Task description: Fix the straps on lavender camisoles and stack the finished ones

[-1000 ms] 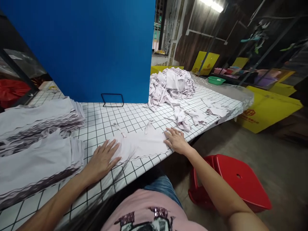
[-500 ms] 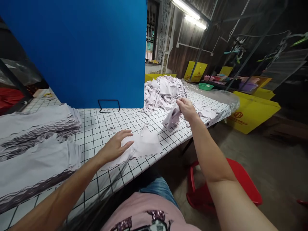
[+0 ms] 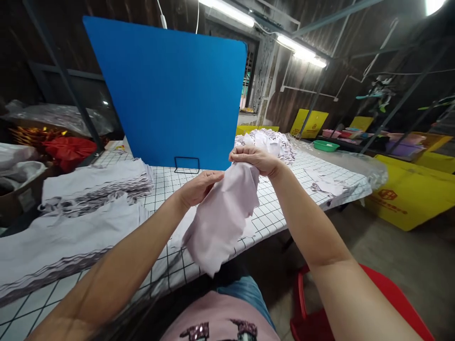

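Observation:
I hold a pale lilac piece of cloth (image 3: 222, 215) up in the air over the near edge of the checked table (image 3: 167, 187). My right hand (image 3: 254, 160) is closed on its top edge. My left hand (image 3: 199, 185) pinches the cloth's left side a little lower. The cloth hangs down between my forearms, its lower edge wavy. Beneath it another flat lilac piece (image 3: 254, 227) lies on the table.
Two stacks of flat lilac pieces (image 3: 95, 184) lie at the left. A loose heap of the same cloth (image 3: 270, 142) sits at the far right, behind a blue board (image 3: 167, 94). A red stool (image 3: 384, 303) stands by my right leg. Yellow bins (image 3: 408, 194) line the floor.
My right hand went out to the heap, took a lilac piece and brought it back. My left hand left the flat piece on the table and now grips the lifted cloth too.

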`<move>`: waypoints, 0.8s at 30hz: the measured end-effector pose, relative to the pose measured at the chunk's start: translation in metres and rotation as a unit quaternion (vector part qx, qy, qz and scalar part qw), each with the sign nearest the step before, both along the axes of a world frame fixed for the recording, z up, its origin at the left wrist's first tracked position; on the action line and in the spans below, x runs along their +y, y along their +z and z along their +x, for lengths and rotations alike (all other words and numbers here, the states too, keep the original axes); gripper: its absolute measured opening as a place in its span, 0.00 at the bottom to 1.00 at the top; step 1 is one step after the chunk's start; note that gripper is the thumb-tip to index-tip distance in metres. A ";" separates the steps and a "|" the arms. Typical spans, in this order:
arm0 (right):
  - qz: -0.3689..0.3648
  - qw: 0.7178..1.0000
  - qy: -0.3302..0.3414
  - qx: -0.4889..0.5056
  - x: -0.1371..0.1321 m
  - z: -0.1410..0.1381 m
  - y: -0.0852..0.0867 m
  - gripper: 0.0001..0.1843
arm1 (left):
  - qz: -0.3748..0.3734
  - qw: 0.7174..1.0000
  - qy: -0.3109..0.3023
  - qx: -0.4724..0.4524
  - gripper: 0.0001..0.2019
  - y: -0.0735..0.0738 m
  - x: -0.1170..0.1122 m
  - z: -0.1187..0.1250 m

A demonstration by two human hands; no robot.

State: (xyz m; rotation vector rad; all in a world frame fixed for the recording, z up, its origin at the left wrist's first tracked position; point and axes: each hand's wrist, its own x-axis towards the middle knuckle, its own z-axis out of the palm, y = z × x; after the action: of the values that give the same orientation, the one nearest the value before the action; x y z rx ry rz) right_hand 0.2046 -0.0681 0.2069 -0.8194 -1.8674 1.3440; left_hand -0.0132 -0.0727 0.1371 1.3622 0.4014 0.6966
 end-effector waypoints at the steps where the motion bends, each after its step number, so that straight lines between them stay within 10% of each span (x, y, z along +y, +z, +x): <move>1: -0.006 1.000 0.000 0.004 0.002 -0.002 -0.004 0.13 | -0.006 1.000 0.001 0.007 0.20 -0.003 0.000 -0.007; 12: -0.005 0.993 -0.100 0.066 0.007 0.014 -0.015 0.16 | 0.036 0.993 -0.007 0.113 0.20 -0.021 0.009 -0.091; 16: -0.010 0.991 -0.125 -0.050 0.009 0.017 -0.046 0.14 | 0.062 0.978 0.051 0.190 0.19 -0.027 0.019 -0.104; 21: 0.062 0.899 -0.282 -0.329 -0.010 0.013 -0.110 0.09 | 0.217 0.835 0.261 0.434 0.18 -0.063 0.014 -0.100; 24: 0.055 0.902 -0.258 -0.342 -0.050 0.010 -0.143 0.13 | 0.336 0.785 0.239 0.462 0.15 -0.085 -0.015 -0.093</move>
State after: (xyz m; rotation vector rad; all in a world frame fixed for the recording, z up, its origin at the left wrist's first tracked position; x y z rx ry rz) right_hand 0.2146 -0.1183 0.0639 -1.7410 -1.9748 0.6412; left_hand -0.1065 -0.0879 0.0518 2.3026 1.4288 0.5401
